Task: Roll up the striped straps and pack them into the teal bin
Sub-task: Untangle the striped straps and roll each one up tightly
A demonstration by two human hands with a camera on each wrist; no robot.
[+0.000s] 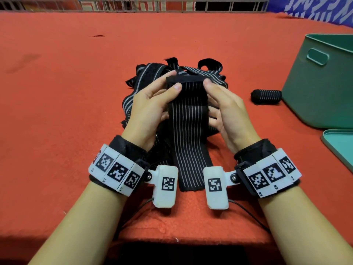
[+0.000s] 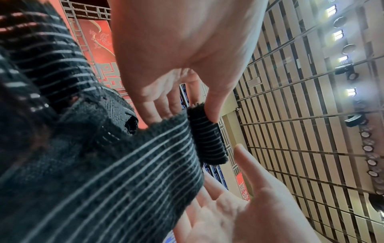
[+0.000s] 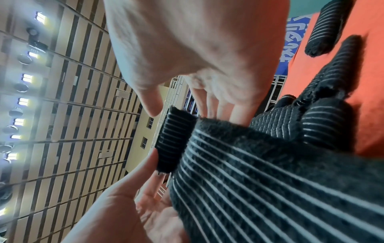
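Left hand [image 1: 152, 104] and right hand [image 1: 223, 106] each pinch an end of the small starting roll at the far end of the striped strap [image 1: 188, 131], held above the loose pile [image 1: 145, 73]; its tail trails near. Risk: uneven thumb pressure cones or unwinds the roll. Finished roll [image 1: 266, 96] lies right, beside the teal bin [image 1: 313, 88].

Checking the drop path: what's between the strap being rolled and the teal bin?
Head view: one finished roll on red cloth, beside the teal bin; otherwise bare.
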